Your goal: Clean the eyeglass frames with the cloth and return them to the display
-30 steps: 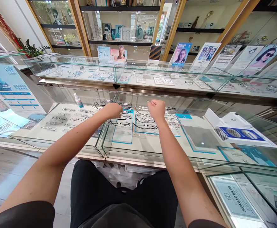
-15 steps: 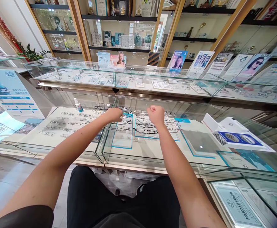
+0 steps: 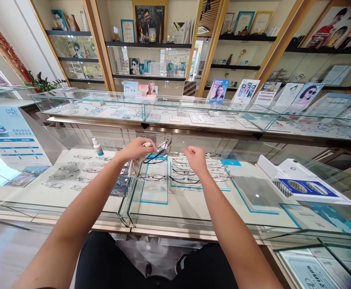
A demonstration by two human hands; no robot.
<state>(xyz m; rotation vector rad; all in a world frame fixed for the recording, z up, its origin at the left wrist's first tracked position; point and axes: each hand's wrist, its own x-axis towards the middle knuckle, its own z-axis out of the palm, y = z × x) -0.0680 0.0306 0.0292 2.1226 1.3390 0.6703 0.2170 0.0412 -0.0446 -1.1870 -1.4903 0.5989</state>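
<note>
My left hand (image 3: 136, 149) is closed around a pale cleaning cloth (image 3: 135, 167), which hangs below the fingers. A pair of dark-framed eyeglasses (image 3: 160, 151) sticks out to the right of that hand, tilted, and appears gripped through the cloth. My right hand (image 3: 195, 157) is raised to the right with its fingers curled together. Anything inside its grip is hidden. Under both hands, several eyeglasses (image 3: 185, 179) lie in rows on a blue-edged tray (image 3: 154, 196) in the glass display case. A white spray bottle (image 3: 97, 147) stands on the left.
More eyeglasses (image 3: 63, 169) lie in the left part of the case. An open white box (image 3: 301, 180) with a blue panel sits on the right. Glass edges (image 3: 128, 208) divide and border the case. Behind it runs another glass counter (image 3: 145, 114) with advertising cards.
The eyeglasses and the hanging cloth have come into view at my left hand, which has turned. My right hand stays closed. The view has tilted slightly upward.
</note>
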